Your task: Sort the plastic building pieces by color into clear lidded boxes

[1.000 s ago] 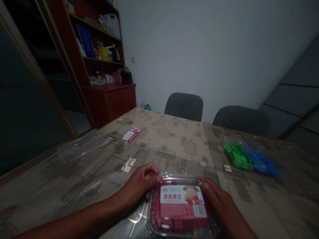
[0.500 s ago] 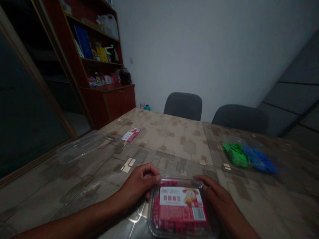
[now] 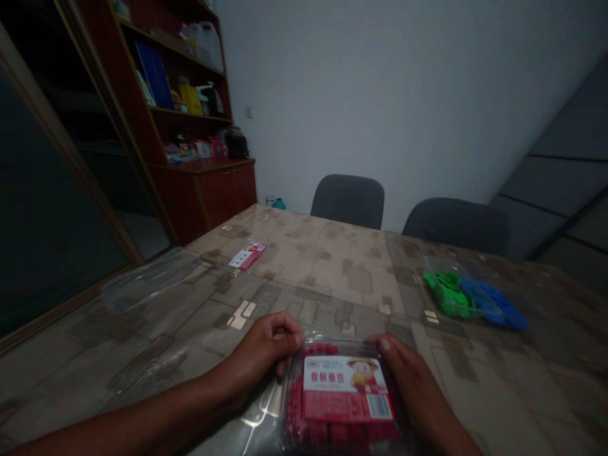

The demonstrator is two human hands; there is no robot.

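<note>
A clear plastic container (image 3: 295,415) with red pieces inside lies on the table right in front of me. Its lid carries a red and white label (image 3: 346,387) with a cartoon figure in a hat. My left hand (image 3: 273,347) is closed in a pinch at the far left corner of the lid rim. On the other side, my right hand (image 3: 411,380) wraps the container's right edge, its thumb near the far right corner. The undersides of the right fingers are hidden.
On the left lies a clear plastic tray or lid (image 3: 152,282), near a red and white card (image 3: 247,256). A clear container with green pieces (image 3: 449,294) and blue pieces (image 3: 496,305) stands at the right. Two grey chairs (image 3: 349,199) stand behind the patterned table (image 3: 342,269).
My right thumb and fingers have shifted slightly left along the far right corner of the container. The left hand keeps its pinch. The view has moved a little.
</note>
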